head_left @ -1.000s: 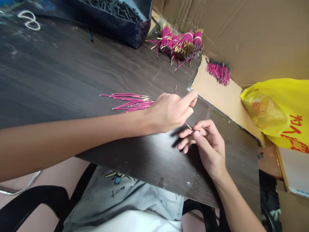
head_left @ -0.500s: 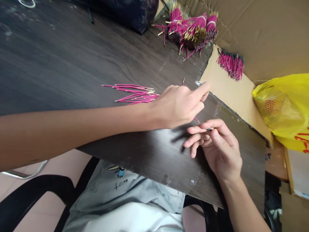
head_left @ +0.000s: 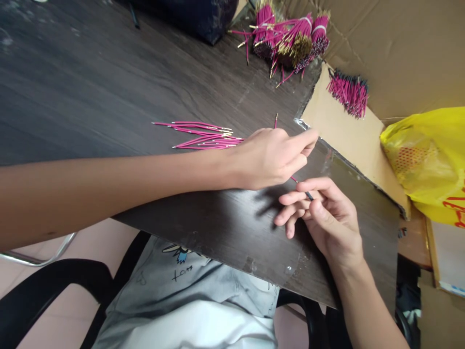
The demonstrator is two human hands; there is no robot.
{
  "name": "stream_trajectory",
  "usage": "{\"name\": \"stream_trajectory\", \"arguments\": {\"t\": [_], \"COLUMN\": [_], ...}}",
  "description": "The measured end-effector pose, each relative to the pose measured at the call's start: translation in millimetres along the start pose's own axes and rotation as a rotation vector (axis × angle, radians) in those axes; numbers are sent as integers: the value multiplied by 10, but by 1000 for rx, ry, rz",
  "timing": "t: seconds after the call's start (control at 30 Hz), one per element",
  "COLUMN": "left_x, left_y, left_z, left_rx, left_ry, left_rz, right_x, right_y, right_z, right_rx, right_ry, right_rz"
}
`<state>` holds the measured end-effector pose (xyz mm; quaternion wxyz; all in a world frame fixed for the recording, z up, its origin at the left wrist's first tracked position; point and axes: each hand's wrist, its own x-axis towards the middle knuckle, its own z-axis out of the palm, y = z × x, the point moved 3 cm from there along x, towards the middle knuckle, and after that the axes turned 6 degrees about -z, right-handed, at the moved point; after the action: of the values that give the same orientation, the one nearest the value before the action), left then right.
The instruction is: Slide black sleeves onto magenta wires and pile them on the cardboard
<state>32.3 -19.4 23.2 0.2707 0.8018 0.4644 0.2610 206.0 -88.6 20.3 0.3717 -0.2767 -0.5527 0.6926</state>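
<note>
From the head camera, two bare hands meet over a dark wooden table [head_left: 109, 87]. The left hand [head_left: 271, 157] reaches in from the left, its fingers curled together and pinching one thin pink wire [head_left: 293, 180] that runs down toward the other hand; a short pink end [head_left: 276, 120] sticks up just behind its knuckles, and whether that belongs to the same wire cannot be told. The right hand [head_left: 327, 215] comes up from the lower right, thumb pressed against the forefinger, pinching a small black sleeve [head_left: 309, 196] at the lower end of that wire. Its other fingers are loosely stretched out beneath.

Just left of the left hand, a loose fan of pink wires [head_left: 203, 135] lies flat on the table, roughly ten of them, too overlapped to count exactly, with their metal tips pointing toward the hand.

At the far edge of the table lie three tied bundles of pink wires [head_left: 290, 39], packed close together, with a few single strands strayed beside them. A fourth, smaller bunch [head_left: 348, 92] lies apart on a cardboard flap [head_left: 345, 131] to the right.

One yellow plastic bag [head_left: 428, 160] with red print sits at the right edge. One dark container [head_left: 196, 17] shows at the top, cut off by the frame. Cardboard walls [head_left: 399, 43] stand behind the bundles.

Below the table edge, a grey shirt with a small print [head_left: 181, 271] and one black chair arm [head_left: 47, 291] are visible.
</note>
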Motion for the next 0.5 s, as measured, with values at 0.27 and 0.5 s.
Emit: {"name": "stream_trajectory", "arguments": {"t": [0.27, 0.5], "left_x": [9, 6], "left_y": [-16, -17], "left_z": [14, 18], "left_rx": [-14, -48], "left_ry": [-26, -25], "left_rz": [37, 65], "right_x": [-13, -4], "right_y": [18, 7], "right_z": [-7, 14], "right_rx": [14, 32], "right_ry": [-36, -51], "right_rz": [28, 30]}}
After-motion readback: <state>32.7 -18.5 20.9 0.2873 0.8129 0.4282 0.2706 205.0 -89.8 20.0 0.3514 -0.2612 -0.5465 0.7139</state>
